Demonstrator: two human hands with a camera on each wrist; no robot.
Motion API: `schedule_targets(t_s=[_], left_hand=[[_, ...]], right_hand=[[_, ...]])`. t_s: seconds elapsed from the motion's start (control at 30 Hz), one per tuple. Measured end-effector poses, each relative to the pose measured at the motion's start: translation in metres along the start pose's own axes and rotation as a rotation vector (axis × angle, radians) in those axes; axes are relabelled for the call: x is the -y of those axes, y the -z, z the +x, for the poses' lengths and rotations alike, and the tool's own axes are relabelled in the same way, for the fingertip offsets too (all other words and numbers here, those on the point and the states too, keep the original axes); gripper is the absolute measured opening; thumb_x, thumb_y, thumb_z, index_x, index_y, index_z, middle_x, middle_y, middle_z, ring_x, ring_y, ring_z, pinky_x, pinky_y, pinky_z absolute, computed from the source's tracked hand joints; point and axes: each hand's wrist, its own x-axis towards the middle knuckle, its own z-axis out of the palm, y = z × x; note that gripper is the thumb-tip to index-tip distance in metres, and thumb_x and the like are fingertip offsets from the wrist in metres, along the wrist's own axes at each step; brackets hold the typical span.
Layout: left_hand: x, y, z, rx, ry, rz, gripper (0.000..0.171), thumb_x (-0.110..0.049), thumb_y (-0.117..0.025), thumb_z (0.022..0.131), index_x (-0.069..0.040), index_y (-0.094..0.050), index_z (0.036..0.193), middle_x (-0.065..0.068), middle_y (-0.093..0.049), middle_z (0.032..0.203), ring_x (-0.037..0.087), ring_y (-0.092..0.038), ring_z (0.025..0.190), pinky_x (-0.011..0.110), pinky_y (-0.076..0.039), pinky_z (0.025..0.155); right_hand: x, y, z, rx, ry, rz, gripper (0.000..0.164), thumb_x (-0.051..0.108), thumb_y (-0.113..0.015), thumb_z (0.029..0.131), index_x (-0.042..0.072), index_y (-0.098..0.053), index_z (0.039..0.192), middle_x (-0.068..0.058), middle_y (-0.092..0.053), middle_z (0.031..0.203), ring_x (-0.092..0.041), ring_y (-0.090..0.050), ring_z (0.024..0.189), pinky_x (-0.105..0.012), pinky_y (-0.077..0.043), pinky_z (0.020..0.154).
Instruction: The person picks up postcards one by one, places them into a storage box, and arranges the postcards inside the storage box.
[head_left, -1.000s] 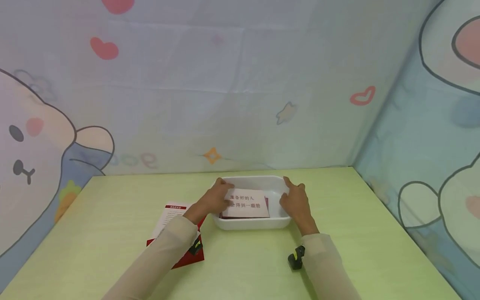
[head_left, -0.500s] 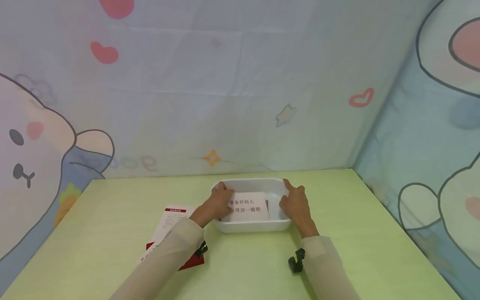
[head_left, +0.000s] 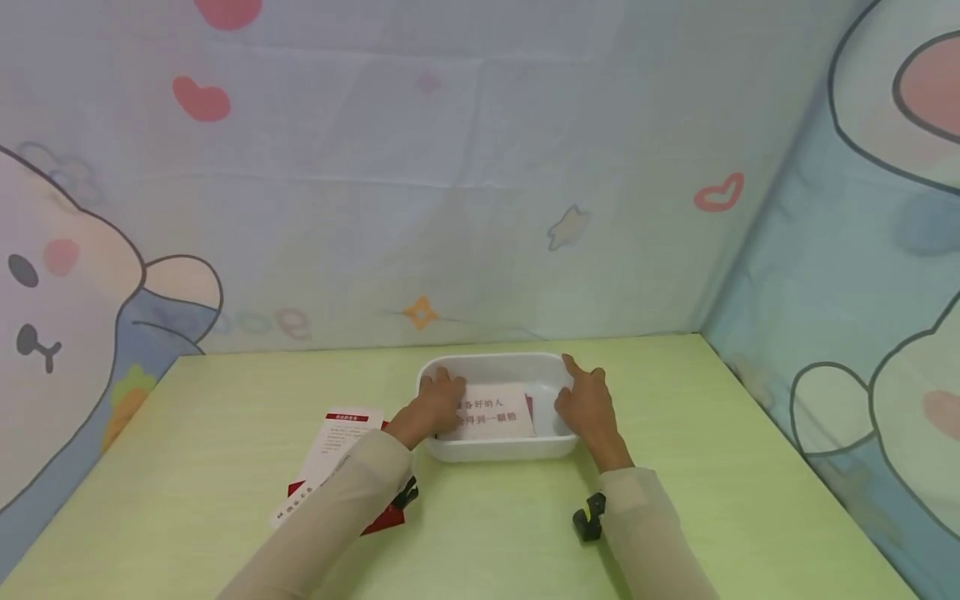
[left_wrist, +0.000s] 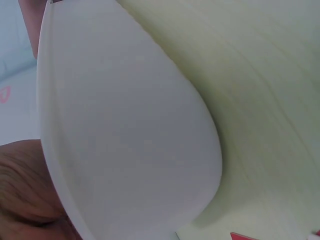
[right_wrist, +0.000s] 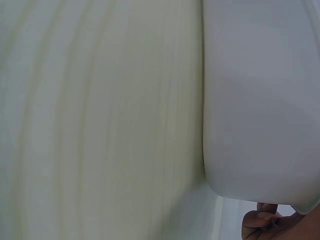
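Note:
A white plastic tray [head_left: 498, 450] with rounded corners sits toward the back of the table. In it lies a pale card [head_left: 495, 421] printed with Chinese characters, a dark red edge [head_left: 530, 406] showing beside it. My left hand [head_left: 438, 404] reaches over the tray's left side, thumb above the card's left end; its fingertips are hidden, so whether it pinches the card I cannot tell. My right hand [head_left: 588, 408] grips the tray's right rim, forefinger stretched toward the back corner. The left wrist view has the tray's outer wall [left_wrist: 130, 115] filling the middle.
On the table left of the tray lie a printed white sheet [head_left: 337, 437], a red folder or card [head_left: 386, 523] and a white strip with characters [head_left: 296, 504], partly under the left sleeve. A cartoon-patterned cloth [head_left: 360, 208] stands behind the table's far edge.
The printed card has settled lower in the tray, covering the dark red edge in front of it. My left hand has shifted slightly right and down over it. The right hand stays on the rim.

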Motion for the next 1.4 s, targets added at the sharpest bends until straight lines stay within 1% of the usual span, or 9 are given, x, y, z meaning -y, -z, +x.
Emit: schedule_targets(t_s=[0.1,0.27,0.47,0.63,0.87,1.13,1.23,1.3,1.4], left_hand=[[-0.0015,-0.0003,-0.0006,0.015,0.005,0.04,0.02,-0.007,-0.067,0.091,-0.002,-0.057,0.108,0.02,-0.048,0.111,0.034,-0.045,0.098,0.043,-0.041,0.086],[-0.0039,-0.0009,-0.0014,0.029,0.003,0.075,0.02,-0.008,-0.065,0.092,-0.001,-0.057,0.11,0.019,-0.049,0.11,0.032,-0.044,0.095,0.042,-0.038,0.086],[-0.0036,-0.0028,0.0001,0.038,0.007,0.063,0.016,-0.004,-0.064,0.091,-0.002,-0.057,0.105,0.019,-0.048,0.109,0.031,-0.039,0.091,0.04,-0.035,0.082],[-0.0034,-0.003,0.0014,0.056,0.007,0.057,0.016,-0.003,-0.063,0.09,-0.002,-0.056,0.105,0.018,-0.048,0.107,0.03,-0.038,0.089,0.04,-0.034,0.082],[-0.0012,-0.0045,0.0015,0.061,0.016,0.059,0.017,-0.003,-0.062,0.091,-0.001,-0.056,0.107,0.017,-0.048,0.107,0.028,-0.039,0.089,0.04,-0.036,0.083],[-0.0007,-0.003,0.0033,0.068,0.023,0.051,0.016,-0.003,-0.062,0.091,-0.002,-0.056,0.105,0.016,-0.047,0.106,0.027,-0.039,0.089,0.039,-0.037,0.083],[-0.0001,-0.0034,0.0018,0.086,0.035,0.041,0.015,-0.004,-0.062,0.091,-0.002,-0.056,0.105,0.015,-0.047,0.106,0.027,-0.04,0.089,0.038,-0.037,0.082],[0.0002,-0.004,0.0008,0.105,0.038,0.044,0.016,-0.005,-0.061,0.093,-0.002,-0.057,0.108,0.015,-0.047,0.107,0.026,-0.04,0.089,0.038,-0.037,0.081],[-0.0005,-0.0054,0.0,0.126,0.044,0.049,0.016,-0.005,-0.059,0.095,-0.002,-0.058,0.111,0.014,-0.047,0.109,0.025,-0.04,0.091,0.036,-0.037,0.079]], right_hand=[[-0.0002,-0.0008,-0.0004,-0.002,-0.001,-0.006,0.062,0.006,-0.048,0.092,0.007,-0.037,0.153,-0.042,-0.045,0.126,-0.032,-0.055,0.078,-0.049,-0.053,0.073],[-0.0009,-0.0012,0.0004,0.002,-0.011,-0.012,0.062,0.007,-0.047,0.092,0.008,-0.036,0.153,-0.041,-0.045,0.127,-0.033,-0.055,0.08,-0.049,-0.054,0.075],[-0.0019,-0.0013,0.0011,0.005,-0.014,-0.002,0.062,0.007,-0.047,0.093,0.008,-0.036,0.153,-0.04,-0.044,0.128,-0.033,-0.055,0.08,-0.048,-0.054,0.073],[-0.0025,-0.0016,0.0007,0.006,-0.011,-0.002,0.062,0.007,-0.047,0.093,0.008,-0.036,0.154,-0.041,-0.044,0.129,-0.033,-0.056,0.08,-0.048,-0.054,0.072],[-0.0009,-0.0019,-0.0018,0.003,0.004,0.004,0.062,0.006,-0.048,0.091,0.007,-0.037,0.153,-0.042,-0.044,0.128,-0.033,-0.056,0.078,-0.047,-0.054,0.071],[0.001,-0.0013,0.0011,0.006,0.015,0.003,0.063,0.006,-0.047,0.092,0.007,-0.036,0.153,-0.042,-0.044,0.128,-0.033,-0.056,0.078,-0.047,-0.054,0.07],[0.0005,-0.0037,0.0011,0.005,0.016,0.004,0.063,0.006,-0.048,0.091,0.007,-0.036,0.153,-0.042,-0.044,0.128,-0.033,-0.056,0.077,-0.046,-0.054,0.069],[-0.0001,-0.0056,0.0012,0.004,0.012,0.0,0.062,0.006,-0.048,0.092,0.007,-0.037,0.153,-0.042,-0.045,0.127,-0.033,-0.056,0.078,-0.046,-0.054,0.07],[-0.0021,-0.0065,0.0017,0.003,0.006,-0.003,0.062,0.007,-0.048,0.092,0.007,-0.037,0.153,-0.041,-0.046,0.126,-0.033,-0.057,0.079,-0.047,-0.054,0.071]])
